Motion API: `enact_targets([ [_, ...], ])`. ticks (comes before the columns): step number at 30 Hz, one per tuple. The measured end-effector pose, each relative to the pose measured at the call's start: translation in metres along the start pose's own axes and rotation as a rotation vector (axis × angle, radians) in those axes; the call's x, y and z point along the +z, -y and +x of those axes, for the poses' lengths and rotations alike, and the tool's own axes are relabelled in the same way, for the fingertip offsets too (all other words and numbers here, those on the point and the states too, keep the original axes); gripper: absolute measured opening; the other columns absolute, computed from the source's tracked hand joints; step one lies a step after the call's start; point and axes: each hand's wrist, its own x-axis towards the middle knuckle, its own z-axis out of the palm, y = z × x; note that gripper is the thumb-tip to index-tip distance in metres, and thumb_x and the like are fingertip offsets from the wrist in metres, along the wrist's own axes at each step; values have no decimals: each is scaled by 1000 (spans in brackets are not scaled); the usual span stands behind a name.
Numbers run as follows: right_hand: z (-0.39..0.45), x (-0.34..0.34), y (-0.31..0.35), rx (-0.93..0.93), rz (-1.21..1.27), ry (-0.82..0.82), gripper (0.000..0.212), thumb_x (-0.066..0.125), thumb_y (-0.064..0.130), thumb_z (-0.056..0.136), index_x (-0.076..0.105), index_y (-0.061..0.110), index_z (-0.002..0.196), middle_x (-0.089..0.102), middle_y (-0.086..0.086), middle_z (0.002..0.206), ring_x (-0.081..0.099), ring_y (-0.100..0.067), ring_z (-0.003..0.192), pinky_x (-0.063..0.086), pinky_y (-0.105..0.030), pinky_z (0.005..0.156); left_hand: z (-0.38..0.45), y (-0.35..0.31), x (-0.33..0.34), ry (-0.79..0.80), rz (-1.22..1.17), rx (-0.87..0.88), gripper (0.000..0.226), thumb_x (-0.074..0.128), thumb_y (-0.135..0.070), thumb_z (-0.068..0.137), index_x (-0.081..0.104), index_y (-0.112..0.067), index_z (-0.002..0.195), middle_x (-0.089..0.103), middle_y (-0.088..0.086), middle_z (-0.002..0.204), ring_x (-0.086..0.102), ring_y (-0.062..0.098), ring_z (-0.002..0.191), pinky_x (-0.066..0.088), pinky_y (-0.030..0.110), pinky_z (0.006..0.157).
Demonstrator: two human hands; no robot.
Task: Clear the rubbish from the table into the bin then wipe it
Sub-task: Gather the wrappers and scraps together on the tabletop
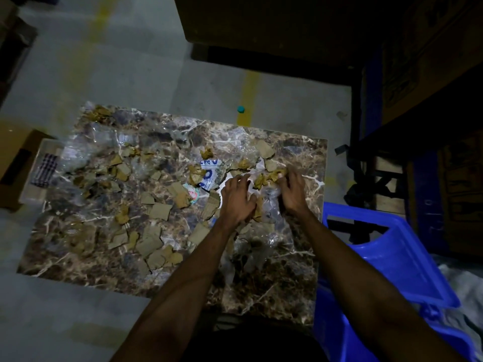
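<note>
a marble-patterned table [292, 291] is seen from above, strewn with rubbish; torn brown cardboard pieces [153, 245] are spread over its left and middle parts, mixed with clear plastic wrap [86, 150] and crumpled brown paper [122, 216]; a white and blue wrapper [212, 173] lies near the middle, with a small round lid [192, 193] just beside it; both hands are placed on the right half of the table; the left hand [236, 202] is laid over scraps with its fingers spread and slightly bent; the right hand [292, 194] is curled round crumpled paper and plastic [270, 178]; a blue bin [392, 259] stands just beside the table's right edge; a checked cloth [45, 169] lies in a tray off the left edge; a small teal cap [240, 109] rests on the floor beyond the table.
</note>
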Motion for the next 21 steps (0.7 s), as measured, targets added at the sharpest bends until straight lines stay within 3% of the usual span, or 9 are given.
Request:
enact_targets([
  [3,-11,19,-5,-49,-120,123,74,23,73,102,27,30,162,23,-2,170,15,-25,157,13,-51,128,3,3,-3,-10,-24,-5,74,50,-45,87,41,-16,154,49,18,148,40,38,138,35,52,114],
  [5,-20,29,-5,-81,-157,163,66,23,70,104,32,34,159,23,4,169,14,-20,156,11,-50,128,3,5,-5,-23,-39,-4,72,52,-43,87,42,-17,154,50,17,147,40,38,138,36,52,113],
  [8,-21,31,9,-98,-1,37,49,35,56,107,55,28,143,35,0,158,28,-23,149,27,-54,123,3,10,-9,-40,-67,9,67,56,-38,90,44,-16,152,52,18,144,42,36,135,40,52,109],
  [10,-8,29,20,-70,84,-74,42,43,46,108,59,21,138,40,-4,152,33,-27,144,30,-54,121,2,16,-12,-52,-84,-4,64,61,-34,92,45,-17,151,50,17,145,41,35,136,40,49,109],
  [12,10,26,36,-48,52,-81,50,41,44,108,52,15,148,34,-10,161,27,-30,150,23,-49,125,2,21,-16,-70,-83,-17,65,61,-35,91,46,-18,151,50,15,145,42,35,135,39,47,110],
  [16,47,31,63,-69,-156,106,62,33,46,110,26,13,163,17,-13,171,12,-30,158,10,-44,128,3,31,-26,-114,-89,-4,62,59,-34,88,51,-13,146,54,17,138,46,36,129,42,47,106],
  [19,42,41,71,-84,-194,199,57,32,39,113,31,5,159,29,-18,166,26,-32,154,17,-39,125,5,40,-30,-168,-86,3,59,53,-39,90,56,-9,141,56,18,134,45,36,126,42,47,103],
  [21,24,46,73,-131,-156,194,47,38,29,113,45,-2,148,48,-24,152,42,-35,141,26,-29,112,7,48,-31,-188,-95,-3,60,50,-39,88,56,-9,140,55,17,133,42,35,126,43,49,103],
])
